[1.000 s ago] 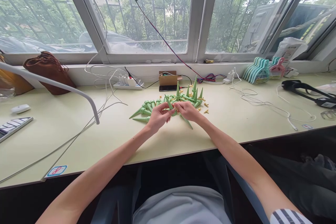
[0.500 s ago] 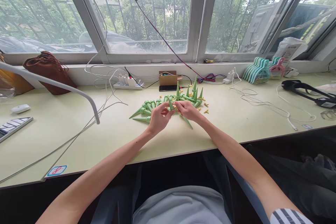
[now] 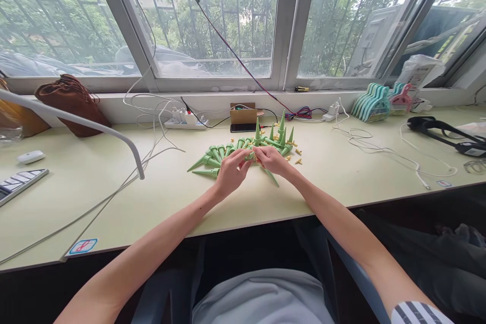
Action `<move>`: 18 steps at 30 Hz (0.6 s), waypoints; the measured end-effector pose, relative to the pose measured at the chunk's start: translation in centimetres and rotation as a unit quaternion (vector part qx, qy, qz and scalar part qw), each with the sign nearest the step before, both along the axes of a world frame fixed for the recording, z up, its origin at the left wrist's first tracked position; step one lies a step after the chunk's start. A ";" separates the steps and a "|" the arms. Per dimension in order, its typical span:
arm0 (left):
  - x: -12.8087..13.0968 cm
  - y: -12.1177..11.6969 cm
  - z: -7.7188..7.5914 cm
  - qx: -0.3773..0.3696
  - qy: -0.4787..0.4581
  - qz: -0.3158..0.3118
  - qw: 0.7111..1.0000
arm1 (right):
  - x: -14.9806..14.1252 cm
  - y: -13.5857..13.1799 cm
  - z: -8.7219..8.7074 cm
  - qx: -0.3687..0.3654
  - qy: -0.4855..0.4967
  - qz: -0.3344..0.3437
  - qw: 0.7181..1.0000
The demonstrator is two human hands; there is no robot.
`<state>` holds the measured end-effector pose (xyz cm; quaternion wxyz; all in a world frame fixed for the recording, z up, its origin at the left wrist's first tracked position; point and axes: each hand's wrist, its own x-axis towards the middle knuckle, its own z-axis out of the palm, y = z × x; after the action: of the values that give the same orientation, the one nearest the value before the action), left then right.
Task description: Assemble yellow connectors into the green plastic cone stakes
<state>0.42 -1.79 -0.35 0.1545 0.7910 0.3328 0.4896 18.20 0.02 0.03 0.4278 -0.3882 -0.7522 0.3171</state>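
Observation:
My left hand (image 3: 232,169) is closed on a green plastic watering spike (image 3: 249,156), mostly covered by the fingers. Right beside it, my right hand (image 3: 270,158) is pinched at the spike's end; a bit of yellow shows near its fingertips, too small to make out. To the left, several green cone-shaped spikes (image 3: 208,160) lie in a fan on the table. Behind the hands, other spikes (image 3: 281,126) stand or lean with their points up. Small yellow valve-like pieces (image 3: 298,161) are scattered right of my right hand. One spike (image 3: 272,176) lies below the right wrist.
Behind the pile sit a small cardboard box (image 3: 243,112) and a dark phone (image 3: 243,127). A power strip (image 3: 186,122) and white cables (image 3: 364,143) run along the table. A white curved lamp arm (image 3: 125,139) reaches in from the left. Black headset (image 3: 444,131) at right.
The green spike between my hands has turned: its point stood up before, and now its tip is no longer seen upright. Both hands stay in nearly the same place.

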 end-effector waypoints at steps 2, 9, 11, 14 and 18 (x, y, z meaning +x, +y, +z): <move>0.1 -0.1 0.3 -0.033 -0.034 -0.007 0.999 | 0.0 0.0 0.0 0.005 -0.002 -0.010 1.000; 0.2 0.2 0.4 -0.138 -0.112 -0.043 0.983 | 0.1 0.2 0.1 0.041 0.007 -0.061 0.997; 0.3 0.5 0.4 -0.175 -0.147 -0.049 0.972 | 0.1 0.1 0.1 0.051 0.006 -0.073 0.996; 0.3 0.9 0.5 -0.252 -0.198 -0.063 0.945 | 0.1 -0.2 0.3 0.067 0.001 -0.082 0.994; 0.3 1.0 1.0 -0.410 -0.247 -0.122 0.869 | 0.0 -0.3 0.4 0.099 -0.014 -0.078 0.992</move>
<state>0.68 -0.80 0.64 0.6007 0.5439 0.3558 0.4656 18.18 -0.27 0.38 0.4765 -0.4060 -0.7533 0.2015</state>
